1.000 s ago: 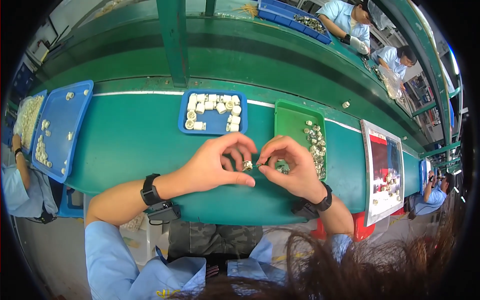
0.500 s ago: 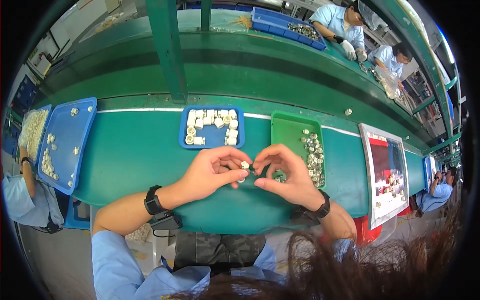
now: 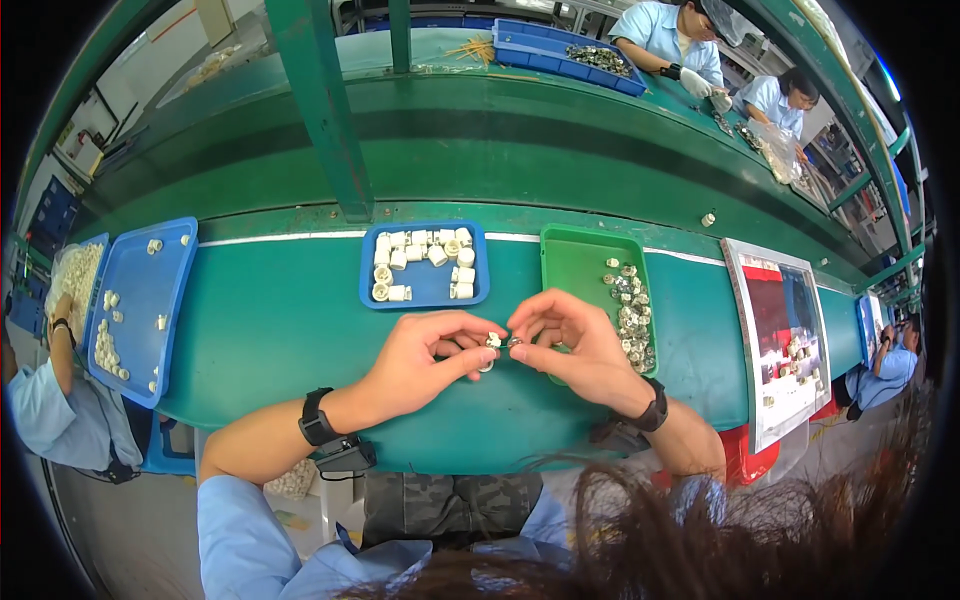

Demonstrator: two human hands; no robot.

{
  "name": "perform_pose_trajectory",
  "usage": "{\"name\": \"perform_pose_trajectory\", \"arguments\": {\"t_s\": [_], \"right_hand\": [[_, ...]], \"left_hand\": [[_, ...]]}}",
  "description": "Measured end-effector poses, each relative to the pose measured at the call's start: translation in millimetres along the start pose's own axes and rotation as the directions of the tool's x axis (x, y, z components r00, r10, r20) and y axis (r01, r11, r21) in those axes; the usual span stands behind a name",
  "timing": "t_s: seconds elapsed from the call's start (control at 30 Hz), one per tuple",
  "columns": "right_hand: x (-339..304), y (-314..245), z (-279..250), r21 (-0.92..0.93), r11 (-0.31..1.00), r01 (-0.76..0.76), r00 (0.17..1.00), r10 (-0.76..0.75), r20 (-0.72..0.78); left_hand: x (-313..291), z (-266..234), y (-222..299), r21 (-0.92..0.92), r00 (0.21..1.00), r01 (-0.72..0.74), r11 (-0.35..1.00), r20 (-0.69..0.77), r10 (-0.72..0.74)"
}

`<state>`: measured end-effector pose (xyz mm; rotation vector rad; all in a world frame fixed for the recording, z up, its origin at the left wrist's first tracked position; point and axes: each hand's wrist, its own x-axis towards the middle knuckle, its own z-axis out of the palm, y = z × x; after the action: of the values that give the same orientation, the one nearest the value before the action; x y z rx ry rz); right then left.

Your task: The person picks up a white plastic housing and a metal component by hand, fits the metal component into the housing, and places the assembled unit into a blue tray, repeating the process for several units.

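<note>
White part (image 3: 493,340): small, held in left hand (image 3: 420,355), frame centre.
Dark part (image 3: 515,341): tiny, at right hand's (image 3: 575,345) fingertips, just right of it; details unclear.

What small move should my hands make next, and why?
Perhaps ease the right hand's small dark piece toward the left hand's white piece: both are pinched at the fingertips, close together, though whether they touch is unclear.

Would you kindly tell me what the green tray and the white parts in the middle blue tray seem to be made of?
Green tray: probably moulded plastic, smooth, slightly shiny; rounded corners and even colour suggest it.
White parts: perhaps ceramic, or hard plastic, from their smooth off-white look.
</note>
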<state>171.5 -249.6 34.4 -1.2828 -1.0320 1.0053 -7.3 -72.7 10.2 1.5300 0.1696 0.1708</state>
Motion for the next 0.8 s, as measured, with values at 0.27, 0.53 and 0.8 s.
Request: {"name": "perform_pose_trajectory", "arguments": {"t_s": [0.27,0.53,0.8], "right_hand": [[-4,8,2,-0.182,0.969,0.166,0.984,-0.175,-0.037],[-6,8,4,-0.187,0.971,0.149,0.986,-0.16,-0.047],[-2,17,12,-0.196,0.965,0.176,0.977,-0.195,-0.082]], "left_hand": [[-2,4,1,0.069,1.0,-0.009,0.998,0.01,0.008],[-1,4,2,0.09,0.999,0.008,0.996,0.039,-0.011],[-3,5,-1,0.192,0.996,-0.086,0.978,-0.001,0.087]]}}
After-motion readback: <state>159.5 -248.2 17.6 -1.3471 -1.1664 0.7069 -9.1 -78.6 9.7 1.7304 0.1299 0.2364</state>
